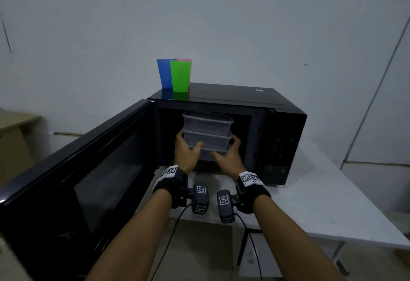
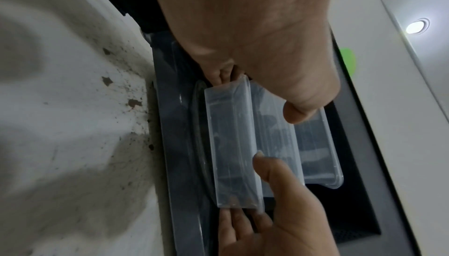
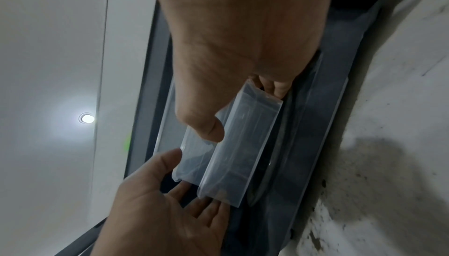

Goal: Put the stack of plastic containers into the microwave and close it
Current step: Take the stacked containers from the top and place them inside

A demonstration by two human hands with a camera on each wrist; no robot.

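A stack of three clear plastic containers (image 1: 207, 135) hangs in the mouth of the black microwave (image 1: 286, 125), whose door (image 1: 88, 169) stands wide open to the left. My left hand (image 1: 189, 146) grips the stack's left end, thumb on the front and fingers underneath. At the right end my right hand (image 1: 226, 151) grips it the same way. In the left wrist view the stack (image 2: 233, 145) sits just above the cavity floor, with my left thumb (image 2: 298, 110) on it. The right wrist view shows the stack (image 3: 243, 145) under my right thumb (image 3: 206, 125). Whether it touches the floor is unclear.
A blue cup (image 1: 164, 73) and a green cup (image 1: 180, 75), with a pink one behind, stand on the microwave's top at its left. The microwave sits on a white table (image 1: 321, 203). A brown desk (image 1: 13, 138) is at far left. Cables hang from my wrists.
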